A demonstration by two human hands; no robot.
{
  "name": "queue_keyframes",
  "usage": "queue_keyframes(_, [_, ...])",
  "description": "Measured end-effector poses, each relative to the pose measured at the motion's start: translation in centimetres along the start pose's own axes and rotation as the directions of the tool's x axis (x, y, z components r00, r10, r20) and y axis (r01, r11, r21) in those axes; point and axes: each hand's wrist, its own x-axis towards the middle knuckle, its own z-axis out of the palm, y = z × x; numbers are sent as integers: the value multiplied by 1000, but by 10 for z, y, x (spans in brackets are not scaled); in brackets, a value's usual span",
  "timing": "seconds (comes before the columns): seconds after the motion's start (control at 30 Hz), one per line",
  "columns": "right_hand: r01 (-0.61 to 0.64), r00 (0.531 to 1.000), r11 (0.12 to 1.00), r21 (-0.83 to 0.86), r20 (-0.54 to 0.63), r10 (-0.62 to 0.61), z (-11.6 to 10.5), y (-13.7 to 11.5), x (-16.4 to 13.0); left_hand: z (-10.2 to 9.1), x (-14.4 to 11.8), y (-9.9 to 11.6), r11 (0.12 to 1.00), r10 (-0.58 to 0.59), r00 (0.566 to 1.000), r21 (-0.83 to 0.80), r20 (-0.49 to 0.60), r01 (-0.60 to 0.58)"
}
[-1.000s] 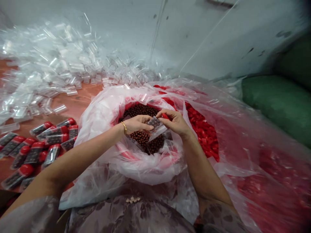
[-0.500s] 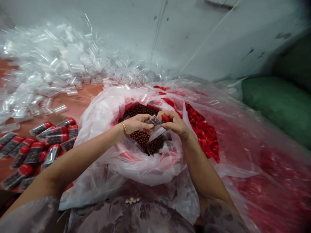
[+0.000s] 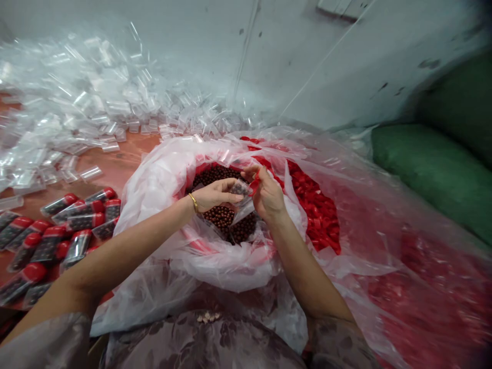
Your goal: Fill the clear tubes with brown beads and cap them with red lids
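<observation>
Over the plastic-lined tub, my left hand [image 3: 220,195] is closed around a clear plastic container [image 3: 241,189] with dark beads inside. A gold bangle sits on that wrist. My right hand [image 3: 268,193] pinches a red cap [image 3: 254,183] at the container's right end. Whether the cap is seated there, I cannot tell. Below both hands lie many small brown beads [image 3: 223,218], partly covered by a loose clear plastic piece [image 3: 243,211]. White plastic sheeting [image 3: 154,215] is folded over the tub's rim.
Clear empty containers [image 3: 88,102] are heaped at the back left. Several red-capped filled containers [image 3: 86,221] lie on the reddish table [image 3: 128,156] at left. Loose red caps [image 3: 317,210] lie in plastic to the right. A green sack [image 3: 426,169] stands against the wall.
My right hand has turned more upright, and the red cap has shifted left against the container's end. My left hand keeps its hold. The whole view has shifted slightly.
</observation>
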Motion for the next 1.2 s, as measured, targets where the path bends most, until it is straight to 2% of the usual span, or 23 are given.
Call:
queue_keyframes(0.1, [52,999,987,-150,14,-51,9,4,-8,-2,0,2,996,60,995,-60,-79,-65])
queue_keyframes(0.23, [144,988,929,-340,105,-114,2,-1,-22,-4,2,1,995,85,989,-51,-117,-91])
queue_keyframes(0.3, [147,985,913,-381,145,-98,-6,-6,-27,-4,3,-1,994,106,985,-17,-134,-109])
queue_keyframes(0.37, [93,988,908,-408,153,-33,-14,-11,-29,-3,3,-2,992,127,980,10,-150,-127])
queue_keyframes(0.47, [1,996,904,-428,81,38,-23,-18,-32,-1,2,-1,992,121,981,48,-154,-115])
queue_keyframes(0.6, [37,995,924,-380,-77,-71,-28,-25,-31,-1,0,0,994,81,988,86,-130,-70])
queue_keyframes(0.67, [79,990,928,-365,-84,-117,-28,-26,-32,0,0,0,995,73,992,82,-101,-65])
queue_keyframes(0.8, [113,994,879,-462,58,-97,-25,-21,-39,0,-1,1,993,99,990,78,-102,-91])
queue_keyframes(0.9, [108,987,811,-575,159,-19,-27,-18,-44,-1,0,0,991,107,991,94,-85,-98])
queue_keyframes(0.97, [116,973,784,-610,228,34,-30,-16,-44,-1,0,0,989,103,993,111,-51,-97])
queue_keyframes(1.07, [197,943,758,-622,332,28,-35,-13,-41,-1,1,-1,988,97,995,127,-26,-93])
queue_keyframes(1.13, [229,946,742,-630,325,-16,-36,-11,-39,0,1,-2,986,99,995,135,-23,-95])
queue_keyframes(1.2, [247,961,716,-653,259,-95,-35,-10,-38,1,2,-2,984,98,995,152,-13,-95])
